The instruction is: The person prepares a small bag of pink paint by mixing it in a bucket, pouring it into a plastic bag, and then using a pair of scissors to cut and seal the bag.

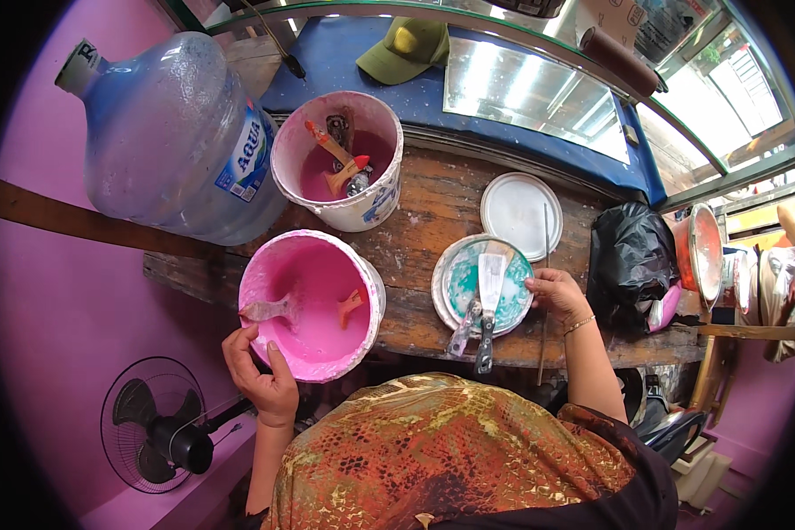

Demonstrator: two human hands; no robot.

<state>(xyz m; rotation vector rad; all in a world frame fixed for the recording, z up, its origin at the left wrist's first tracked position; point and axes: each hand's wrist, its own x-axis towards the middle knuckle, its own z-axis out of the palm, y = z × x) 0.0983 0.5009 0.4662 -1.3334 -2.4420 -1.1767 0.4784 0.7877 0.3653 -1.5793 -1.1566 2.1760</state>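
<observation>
My left hand (258, 378) grips the near-left rim of a bucket of pink paint (318, 340), fingertips just below the handle of a brush (265, 309) resting in it. A smaller orange-handled brush (351, 309) is also in the paint. My right hand (552, 296) pinches the right edge of a teal-smeared round lid (512, 305), stacked on white lids. A wide putty knife (490, 284) and a second, dirtier tool (459, 336) lie across it. A thin rod (543, 344) runs beside this hand.
Behind are a bucket with brushes (296, 159), a white lid (521, 208) and a large water jug (150, 141) on the wooden table (424, 194). A black bag (627, 256) lies right. A green cap (393, 57) sits at back; a fan (155, 424) stands lower left.
</observation>
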